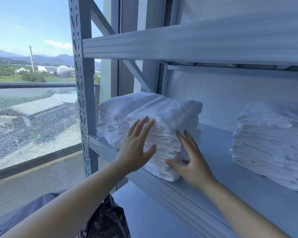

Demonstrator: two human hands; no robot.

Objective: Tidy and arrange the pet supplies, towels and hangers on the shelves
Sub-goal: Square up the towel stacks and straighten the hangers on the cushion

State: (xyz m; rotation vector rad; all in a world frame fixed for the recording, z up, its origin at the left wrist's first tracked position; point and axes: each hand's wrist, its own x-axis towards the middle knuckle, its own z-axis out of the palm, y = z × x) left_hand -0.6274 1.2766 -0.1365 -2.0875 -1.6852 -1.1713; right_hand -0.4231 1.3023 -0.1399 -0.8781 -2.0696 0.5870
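Stack of folded white towels (167, 117), centre frame, looked soft and floppy, best held at both sides, where left hand (136, 150) and right hand (193, 167) pressed, fingers (140, 125) straight and spread.

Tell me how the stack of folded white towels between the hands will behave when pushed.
The stack of folded white towels looks soft, so its rounded fold edges would probably squash. Many loose layers may shear or lean; unlikely to roll.

We're in a storeroom, probably a linen store: grey metal rack (81, 83), stacked white towels (163, 134) on its shelf, big window (33, 100) left of the rack.
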